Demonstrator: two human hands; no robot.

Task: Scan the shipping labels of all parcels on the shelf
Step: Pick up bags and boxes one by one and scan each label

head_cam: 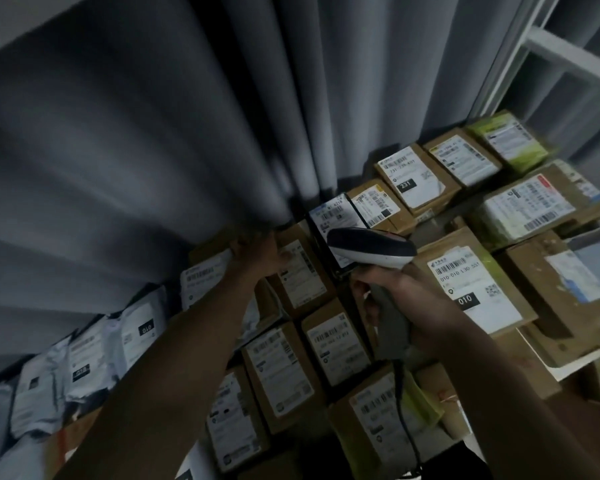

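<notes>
Far left, a row of pale poly mailers (pixel 84 362) leans against the grey curtain (pixel 153 133), each with a white label facing out. Next to them the left hand (pixel 257 254) reaches up to the top of a cardboard box (pixel 302 271), fingers bent over its upper edge beside the label; the blur hides how firmly they hold. Below it brown parcels (pixel 281 372) stand packed side by side, labels outward. Just to the right, the right hand (pixel 406 306) has its fingers wrapped tight around the grey grip of a barcode scanner (pixel 371 247), whose dark head points at the boxes behind. Farther right lies a box labelled 010 (pixel 471 282), then white shelving (pixel 568 57).
</notes>
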